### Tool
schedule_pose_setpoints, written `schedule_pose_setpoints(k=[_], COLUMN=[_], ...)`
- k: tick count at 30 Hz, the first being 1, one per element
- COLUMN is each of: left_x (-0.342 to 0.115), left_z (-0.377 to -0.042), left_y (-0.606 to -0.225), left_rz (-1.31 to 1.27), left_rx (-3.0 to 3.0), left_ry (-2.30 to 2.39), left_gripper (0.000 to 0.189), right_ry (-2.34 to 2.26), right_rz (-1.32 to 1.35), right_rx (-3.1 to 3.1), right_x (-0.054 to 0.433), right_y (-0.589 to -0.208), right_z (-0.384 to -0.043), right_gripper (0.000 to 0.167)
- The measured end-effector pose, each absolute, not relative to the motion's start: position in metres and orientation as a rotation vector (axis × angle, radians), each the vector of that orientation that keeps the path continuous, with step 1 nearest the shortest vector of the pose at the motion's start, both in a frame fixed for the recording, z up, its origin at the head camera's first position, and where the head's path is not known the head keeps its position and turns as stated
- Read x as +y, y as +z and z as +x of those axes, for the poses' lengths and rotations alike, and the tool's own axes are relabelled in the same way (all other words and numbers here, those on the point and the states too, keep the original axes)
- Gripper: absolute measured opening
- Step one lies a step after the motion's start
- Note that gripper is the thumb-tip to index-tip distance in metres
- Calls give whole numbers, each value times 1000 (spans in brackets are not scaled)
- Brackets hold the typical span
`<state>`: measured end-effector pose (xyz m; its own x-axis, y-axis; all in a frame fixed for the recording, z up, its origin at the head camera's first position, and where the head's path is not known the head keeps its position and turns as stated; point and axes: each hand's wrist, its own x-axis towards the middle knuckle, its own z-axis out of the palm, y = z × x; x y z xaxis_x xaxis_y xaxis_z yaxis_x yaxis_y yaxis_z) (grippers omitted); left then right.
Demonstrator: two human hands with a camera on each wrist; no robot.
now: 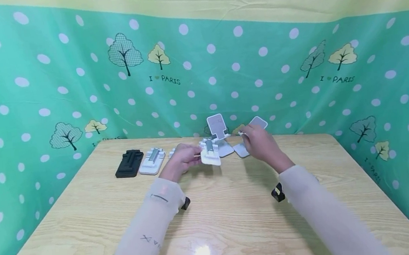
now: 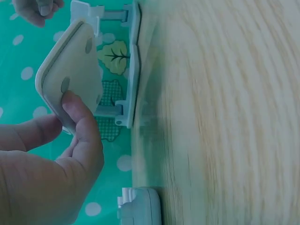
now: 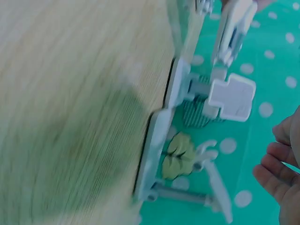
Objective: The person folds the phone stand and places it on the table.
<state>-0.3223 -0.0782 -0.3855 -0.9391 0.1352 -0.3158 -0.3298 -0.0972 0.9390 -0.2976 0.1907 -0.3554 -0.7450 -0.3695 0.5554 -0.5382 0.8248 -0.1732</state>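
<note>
My left hand [image 1: 186, 155] holds a folded white phone stand [image 1: 210, 155] above the table, pinching its base between thumb and fingers. The left wrist view shows the underside of this stand [image 2: 75, 70] with its round grey pads. Behind it stands an unfolded white phone stand [image 1: 217, 126], its plate raised. My right hand [image 1: 261, 142] is beside a second unfolded phone stand [image 1: 241, 150], partly hiding it in the head view. In the right wrist view the right hand [image 3: 283, 164] has loosely bent fingers and is apart from that stand [image 3: 218, 187].
On the left of the wooden table [image 1: 215, 219] lie a folded black phone stand [image 1: 129, 164] and a folded white one [image 1: 152, 162]. Another white stand [image 1: 172, 152] is mostly hidden behind the left hand. A green dotted cloth [image 1: 184, 83] hangs behind the table.
</note>
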Motion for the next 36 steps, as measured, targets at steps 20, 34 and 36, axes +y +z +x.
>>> schedule_pose_setpoints(k=[20,34,36], left_x=[-90,-88,-87], left_z=[-328,-338,-339], left_y=[-391,-394,-393], left_rz=[-289,-380,-407], left_rx=[2032,2243,2294], left_ry=[1913,1725,1681], left_gripper=[25,28,32], right_ry=[881,1501,1547], right_rz=[-68,-458,-497], right_rx=[-2442,-2361,-2349], right_x=[230,232,230], right_y=[-366,-364,-363], right_z=[-334,-336,-336], right_gripper=[40,38,36])
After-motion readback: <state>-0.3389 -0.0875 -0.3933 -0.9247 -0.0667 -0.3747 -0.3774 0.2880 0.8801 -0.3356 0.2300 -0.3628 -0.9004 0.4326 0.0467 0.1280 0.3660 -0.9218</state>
